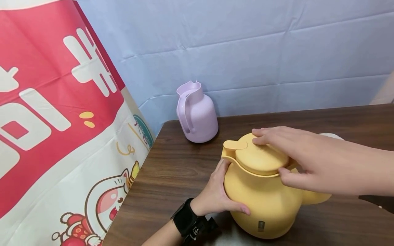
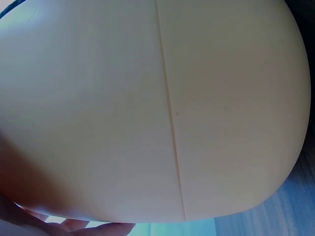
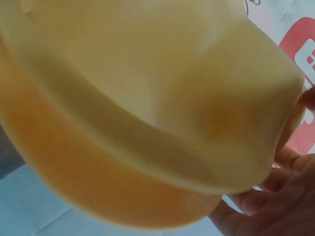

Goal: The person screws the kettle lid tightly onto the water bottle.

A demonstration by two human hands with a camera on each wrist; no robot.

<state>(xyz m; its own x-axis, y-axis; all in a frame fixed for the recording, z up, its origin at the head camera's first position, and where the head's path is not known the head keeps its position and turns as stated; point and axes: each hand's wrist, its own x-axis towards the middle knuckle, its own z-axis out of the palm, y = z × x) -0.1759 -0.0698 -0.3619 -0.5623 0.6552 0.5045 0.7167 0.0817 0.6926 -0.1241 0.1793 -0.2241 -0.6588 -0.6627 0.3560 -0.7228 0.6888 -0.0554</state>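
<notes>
A round-bellied yellow jug (image 1: 261, 201) with a flat round lid (image 1: 260, 157) stands at the front of the table, a yellow part jutting out at its right. My left hand (image 1: 220, 191) grips the jug's left side, thumb across the front and fingers toward the back. From above, my right hand (image 1: 295, 153) holds the lid, fingers over its top and thumb at its near right edge. The jug's pale body (image 2: 172, 113) with a vertical seam fills the left wrist view. The right wrist view has the yellow rim (image 3: 147, 142) beside the right fingers (image 3: 268, 196).
A lilac jug (image 1: 201, 118) stands at the table's back left corner. Behind the right hand, a white object (image 1: 330, 136) shows partly. A printed red and white cloth (image 1: 61, 136) hangs at the left, and a pale blue cloth (image 1: 240, 61) behind the wooden table (image 1: 175, 164).
</notes>
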